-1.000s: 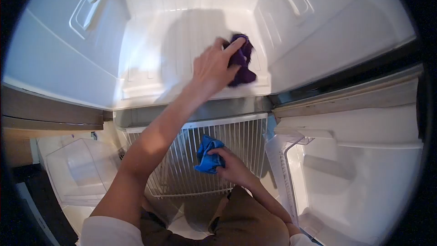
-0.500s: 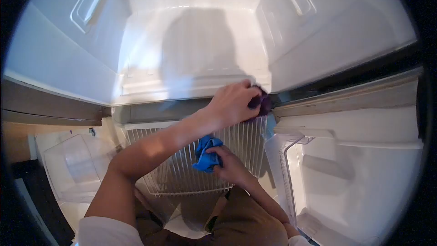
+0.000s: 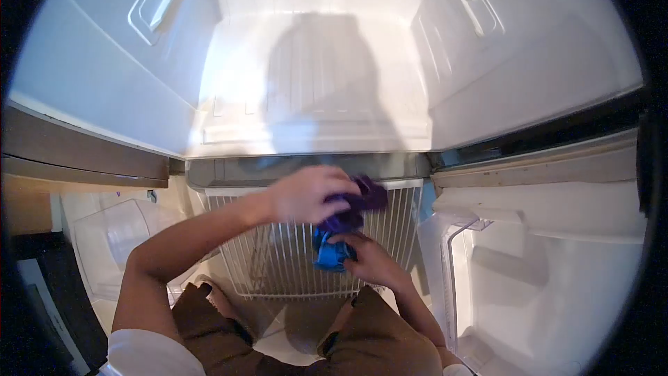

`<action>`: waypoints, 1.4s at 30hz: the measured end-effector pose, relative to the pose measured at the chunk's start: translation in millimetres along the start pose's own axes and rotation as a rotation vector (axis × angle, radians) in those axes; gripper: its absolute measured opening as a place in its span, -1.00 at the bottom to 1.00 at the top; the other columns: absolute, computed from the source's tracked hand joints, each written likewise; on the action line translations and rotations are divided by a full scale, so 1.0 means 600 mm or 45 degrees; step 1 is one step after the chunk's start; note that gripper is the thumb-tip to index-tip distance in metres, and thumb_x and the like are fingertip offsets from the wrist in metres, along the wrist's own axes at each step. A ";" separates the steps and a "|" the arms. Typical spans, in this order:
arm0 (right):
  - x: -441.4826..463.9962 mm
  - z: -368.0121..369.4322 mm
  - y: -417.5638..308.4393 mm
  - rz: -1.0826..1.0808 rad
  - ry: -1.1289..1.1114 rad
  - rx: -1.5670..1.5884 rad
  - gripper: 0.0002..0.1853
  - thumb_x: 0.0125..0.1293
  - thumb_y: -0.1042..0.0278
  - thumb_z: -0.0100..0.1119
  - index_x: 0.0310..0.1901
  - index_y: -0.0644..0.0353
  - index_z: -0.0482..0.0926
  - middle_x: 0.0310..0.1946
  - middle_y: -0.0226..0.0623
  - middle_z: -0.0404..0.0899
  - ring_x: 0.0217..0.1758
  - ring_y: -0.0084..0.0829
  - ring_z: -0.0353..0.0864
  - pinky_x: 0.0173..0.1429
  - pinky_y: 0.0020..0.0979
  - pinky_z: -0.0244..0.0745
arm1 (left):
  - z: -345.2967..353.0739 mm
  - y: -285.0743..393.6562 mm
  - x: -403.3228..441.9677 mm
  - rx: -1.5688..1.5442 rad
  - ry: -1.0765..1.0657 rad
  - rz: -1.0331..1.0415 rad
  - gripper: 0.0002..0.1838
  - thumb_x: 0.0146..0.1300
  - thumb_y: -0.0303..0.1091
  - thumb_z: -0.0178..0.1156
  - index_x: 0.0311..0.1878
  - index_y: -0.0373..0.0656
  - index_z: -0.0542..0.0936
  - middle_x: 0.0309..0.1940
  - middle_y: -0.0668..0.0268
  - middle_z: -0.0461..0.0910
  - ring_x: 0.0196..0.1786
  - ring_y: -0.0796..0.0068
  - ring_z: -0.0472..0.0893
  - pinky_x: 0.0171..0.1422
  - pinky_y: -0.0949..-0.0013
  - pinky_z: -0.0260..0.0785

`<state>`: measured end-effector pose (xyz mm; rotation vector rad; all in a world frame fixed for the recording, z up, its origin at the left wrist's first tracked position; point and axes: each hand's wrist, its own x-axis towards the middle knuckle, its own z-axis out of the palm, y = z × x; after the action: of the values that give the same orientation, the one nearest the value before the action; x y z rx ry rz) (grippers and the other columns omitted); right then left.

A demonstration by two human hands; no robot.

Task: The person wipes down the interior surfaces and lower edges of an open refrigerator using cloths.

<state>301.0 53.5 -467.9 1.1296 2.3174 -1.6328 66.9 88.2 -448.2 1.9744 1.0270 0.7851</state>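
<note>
My left hand (image 3: 309, 193), slightly blurred, is closed on a crumpled purple cloth (image 3: 369, 196) above a white wire rack (image 3: 240, 257). Just below it, my right hand (image 3: 372, 262) grips a bunched blue cloth (image 3: 330, 256). The lower end of the purple cloth overlaps the top of the blue one; whether they touch is hard to tell. Behind both hands runs the grey front edge (image 3: 243, 169) of an open refrigerator, whose white interior (image 3: 236, 63) fills the upper view.
The open refrigerator door (image 3: 577, 285) stands at the right, with a clear door bin (image 3: 445, 264) on its inner side. At the lower left is a clear plastic bin (image 3: 115, 237). My knees are below the rack, and a shadow falls across the refrigerator floor.
My left hand has drawn the purple cloth from the right end of the refrigerator's front edge toward me and leftward, bringing it over the blue cloth. My right hand still holds the blue cloth.
</note>
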 end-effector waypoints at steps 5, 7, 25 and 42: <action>-0.012 -0.021 -0.023 -0.156 -0.166 0.525 -0.47 0.02 0.57 0.06 0.13 0.11 0.45 0.01 -0.10 0.53 0.11 -0.20 0.51 0.26 -0.30 0.35 | -0.034 0.019 0.059 0.386 0.456 0.029 -0.66 0.09 -0.38 0.31 -0.03 -0.17 0.58 -0.09 0.04 0.56 -0.05 0.00 0.56 0.06 0.12 0.45; -0.014 -0.029 -0.040 -0.191 -0.200 0.656 -0.49 0.04 0.53 0.08 0.12 0.10 0.45 0.01 -0.08 0.53 0.10 -0.14 0.52 0.23 -0.26 0.37 | -0.032 -0.014 0.093 0.546 0.596 -0.079 -0.70 0.06 -0.42 0.27 -0.08 -0.17 0.59 -0.17 0.11 0.56 -0.12 0.05 0.54 -0.02 0.12 0.44; -0.020 -0.034 -0.067 -0.169 -0.718 0.270 -0.54 0.16 0.36 0.08 0.15 0.09 0.46 -0.08 -0.16 0.57 -0.04 -0.19 0.55 0.12 -0.28 0.39 | 0.010 0.022 0.097 -0.414 -0.538 -0.402 -0.58 0.12 -0.06 0.28 -0.11 -0.21 0.65 -0.38 0.15 0.68 -0.32 0.44 0.65 -0.12 0.32 0.51; 0.197 -0.141 -0.011 0.045 1.750 -0.881 -0.68 0.12 0.45 0.09 -0.09 0.37 0.41 0.13 0.26 0.30 0.32 0.17 0.20 0.37 0.14 0.03 | -0.215 0.102 -0.277 0.027 -0.367 -1.154 -0.61 0.02 -0.16 0.32 -0.09 -0.14 0.65 -0.35 0.14 0.68 -0.31 0.28 0.69 -0.11 0.32 0.50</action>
<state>239.4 184.5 -481.4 2.3744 2.9257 0.3343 -91.2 -33.8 -357.9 1.3394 1.5467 -0.0101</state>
